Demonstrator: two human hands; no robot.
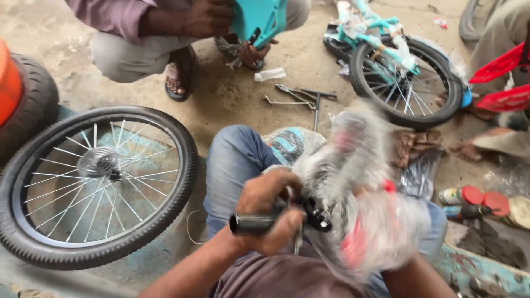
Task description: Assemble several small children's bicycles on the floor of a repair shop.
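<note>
Far left of the frame, a spoked bicycle wheel (pixel 96 185) lies flat on the floor, a fat black tyre (pixel 27 105) just behind it at the edge. Coming to the centre — my left hand (pixel 270 212) is low in the frame over my knee, fingers clenched around a black handlebar grip (pixel 251 223), its open end pointing left. Just right of that, a blurred part wrapped in clear plastic (pixel 359 204) with red showing through fills the lower middle; my right hand is buried behind the wrap, so I cannot tell how those fingers sit. Top centre, another person crouches holding a teal panel (pixel 256 19). Spanners (pixel 301 99) lie on the floor below them. Upper right — a second wheel (pixel 408 80) on a teal frame, and small red-capped tins (pixel 469 198) at right.
</note>
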